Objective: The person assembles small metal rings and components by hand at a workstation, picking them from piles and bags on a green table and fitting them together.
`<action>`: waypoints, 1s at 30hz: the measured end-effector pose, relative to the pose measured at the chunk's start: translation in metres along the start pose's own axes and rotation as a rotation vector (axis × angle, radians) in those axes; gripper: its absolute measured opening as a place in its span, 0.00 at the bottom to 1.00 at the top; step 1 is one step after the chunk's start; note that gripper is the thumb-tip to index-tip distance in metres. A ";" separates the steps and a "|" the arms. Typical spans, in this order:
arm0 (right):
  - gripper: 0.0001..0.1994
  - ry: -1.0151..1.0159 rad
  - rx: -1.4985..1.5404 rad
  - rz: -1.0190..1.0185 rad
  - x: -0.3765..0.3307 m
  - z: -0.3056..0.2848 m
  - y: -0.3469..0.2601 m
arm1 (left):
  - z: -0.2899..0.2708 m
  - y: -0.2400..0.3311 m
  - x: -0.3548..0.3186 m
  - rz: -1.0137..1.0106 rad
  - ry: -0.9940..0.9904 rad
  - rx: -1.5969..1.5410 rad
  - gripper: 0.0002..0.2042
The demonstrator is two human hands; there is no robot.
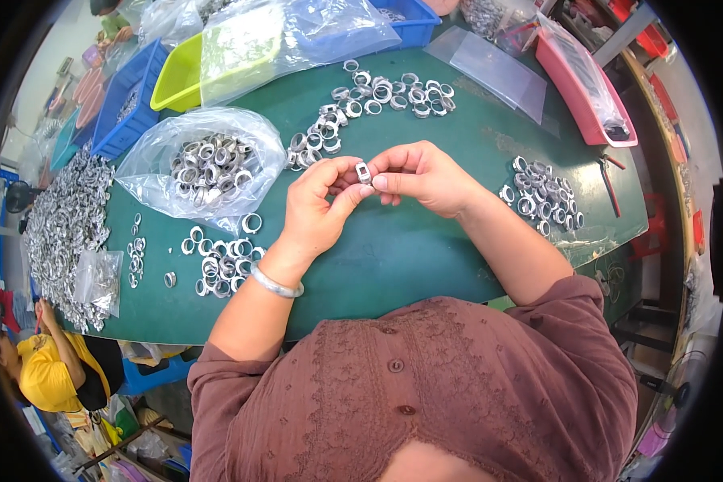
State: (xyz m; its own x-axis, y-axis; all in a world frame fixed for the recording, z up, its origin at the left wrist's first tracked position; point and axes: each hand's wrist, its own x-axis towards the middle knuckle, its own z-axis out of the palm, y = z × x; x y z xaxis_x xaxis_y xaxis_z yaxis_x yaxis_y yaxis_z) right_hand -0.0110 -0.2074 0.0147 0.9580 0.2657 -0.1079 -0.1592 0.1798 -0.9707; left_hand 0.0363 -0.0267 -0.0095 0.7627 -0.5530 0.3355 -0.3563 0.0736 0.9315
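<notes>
Over the middle of the green table, a silver metal ring with a rectangular frame on its face is pinched between my two hands. The thumb and fingers of my left hand close on its left side. My right hand grips it from the right, thumb in front. Just beyond my hands lies a curved spread of similar rings. Left of my left forearm sits a cluster of rings, and another group lies right of my right forearm.
An opened clear bag of rings lies at left, near a big heap of metal pieces. Blue and yellow-green bins line the far edge. A pink tray and red-handled pliers are at right. A yellow-shirted person works at left.
</notes>
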 end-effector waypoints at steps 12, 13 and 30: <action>0.08 -0.038 0.112 0.022 -0.002 0.001 0.002 | -0.004 0.002 -0.001 -0.046 -0.006 0.078 0.07; 0.08 -0.042 0.109 0.022 -0.002 0.002 0.002 | -0.004 0.002 -0.001 -0.045 -0.007 0.078 0.07; 0.07 0.020 -0.093 -0.217 0.000 0.004 0.008 | 0.000 0.005 -0.001 -0.034 0.014 -0.089 0.14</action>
State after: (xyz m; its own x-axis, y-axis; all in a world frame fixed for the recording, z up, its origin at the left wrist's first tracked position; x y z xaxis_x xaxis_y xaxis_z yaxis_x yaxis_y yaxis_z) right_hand -0.0136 -0.2024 0.0082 0.9720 0.2116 0.1022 0.0729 0.1421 -0.9872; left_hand 0.0340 -0.0255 -0.0047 0.7815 -0.5446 0.3046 -0.2811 0.1285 0.9510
